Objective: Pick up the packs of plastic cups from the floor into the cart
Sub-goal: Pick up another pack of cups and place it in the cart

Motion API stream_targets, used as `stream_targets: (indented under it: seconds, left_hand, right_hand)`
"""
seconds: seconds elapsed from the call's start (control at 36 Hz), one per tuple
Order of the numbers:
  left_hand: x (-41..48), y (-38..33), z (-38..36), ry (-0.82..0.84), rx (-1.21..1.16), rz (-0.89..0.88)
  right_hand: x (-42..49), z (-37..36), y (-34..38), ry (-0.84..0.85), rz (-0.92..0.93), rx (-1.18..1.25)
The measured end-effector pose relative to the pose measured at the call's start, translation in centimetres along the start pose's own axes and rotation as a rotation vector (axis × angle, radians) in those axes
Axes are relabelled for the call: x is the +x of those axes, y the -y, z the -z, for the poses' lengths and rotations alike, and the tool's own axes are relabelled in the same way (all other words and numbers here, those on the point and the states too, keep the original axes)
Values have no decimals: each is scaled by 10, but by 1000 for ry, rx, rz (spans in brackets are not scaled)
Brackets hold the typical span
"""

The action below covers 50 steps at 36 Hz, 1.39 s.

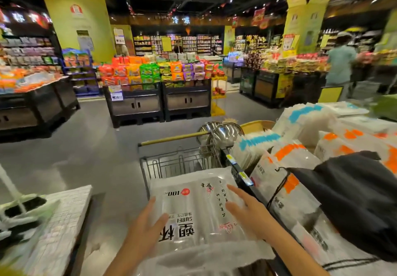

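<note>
Grey floor (86, 146) fills the left of the frame. The cart (171, 140) stands at lower centre, its wire basket open toward us. To its right are heaped other packs (290, 153) striped orange and blue, with steel bowls (223, 133) behind them and a black bag (354, 200) on top. The pack (193, 209) we are handling is off the floor, over the near end of the cart at bottom centre; we cannot tell whether it rests on anything beneath. It is a broad, flat bag of clear, shiny, crinkled film. Stacked cups show through as pale ridges, there is black and red print, and the near end is loose and floppy. We judge the step to be lowering it into the basket. We should keep it level, ease it past the near rim so it lies flat, and let go only once it is supported, since the slick film could slide. Our left hand (144, 224) lies along the pack's left edge, thumb on top. Our right hand (249, 209) lies flat on its right side. On both, the fingers (235, 190) are straight and apart, pressing rather than curled round it.
</note>
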<state>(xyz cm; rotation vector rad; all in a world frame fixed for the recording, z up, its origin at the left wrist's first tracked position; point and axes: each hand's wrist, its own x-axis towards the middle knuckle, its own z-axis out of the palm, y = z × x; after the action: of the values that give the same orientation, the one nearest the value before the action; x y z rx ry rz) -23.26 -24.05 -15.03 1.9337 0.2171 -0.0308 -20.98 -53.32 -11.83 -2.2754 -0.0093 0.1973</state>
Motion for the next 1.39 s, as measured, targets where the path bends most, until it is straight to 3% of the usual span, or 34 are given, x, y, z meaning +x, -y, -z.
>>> stream_targets:
  seconds: [0.28,0.61,0.92,1.08,1.22,1.39]
  left_hand:
    - [140,32,-76,29,40,89]
    - [283,166,-165,48,93,463]
    - [371,303,-203,135,142,628]
    - [379,326,-221,105,271,648]
    - [380,341,-227,75,226,629]
    - [388,336,-239,59,205,637]
  right_hand:
    - [178,-35,-84,101,-63,66]
    - [338,-149,-226,272,-320,97]
    - [416,-242,-301,331,-409,205]
    - [429,-283,-339,235,-429,176]
    - [426,-318,-416,295,-380,150]
    - [433,-293,-373,196,-422,285]
